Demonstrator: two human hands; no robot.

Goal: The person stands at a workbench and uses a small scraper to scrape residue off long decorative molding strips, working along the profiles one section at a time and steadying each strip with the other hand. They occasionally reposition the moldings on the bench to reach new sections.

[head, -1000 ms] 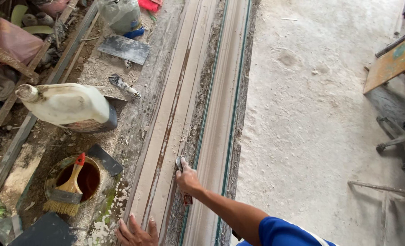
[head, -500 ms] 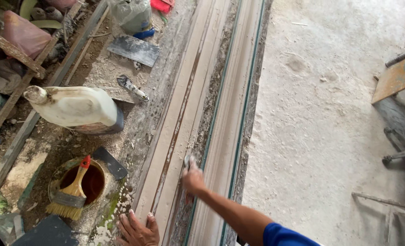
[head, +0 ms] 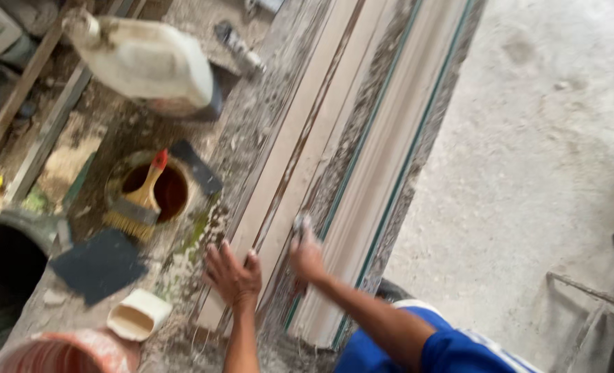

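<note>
Long pale moulded strips [head: 334,117] lie lengthwise along a dusty bench. My left hand [head: 234,275] rests flat, fingers spread, on the near end of the left strip. My right hand [head: 305,254] is closed around a small grey tool [head: 300,224] that it presses into the groove between the strips. My blue sleeve [head: 424,338] shows at the bottom. The frame is blurred, so the tool's kind is unclear.
A white plastic jug [head: 151,62] lies on its side at the upper left. A red-handled brush [head: 138,204] rests on a round tin. A dark sanding sheet [head: 100,266], a small white cup [head: 138,314] and a reddish bucket [head: 58,352] sit nearby. Bare concrete floor [head: 542,152] spreads right.
The view has dropped closer to the bench. My right hand has slid back toward me along the groove, and my left hand now lies further up on the strip.
</note>
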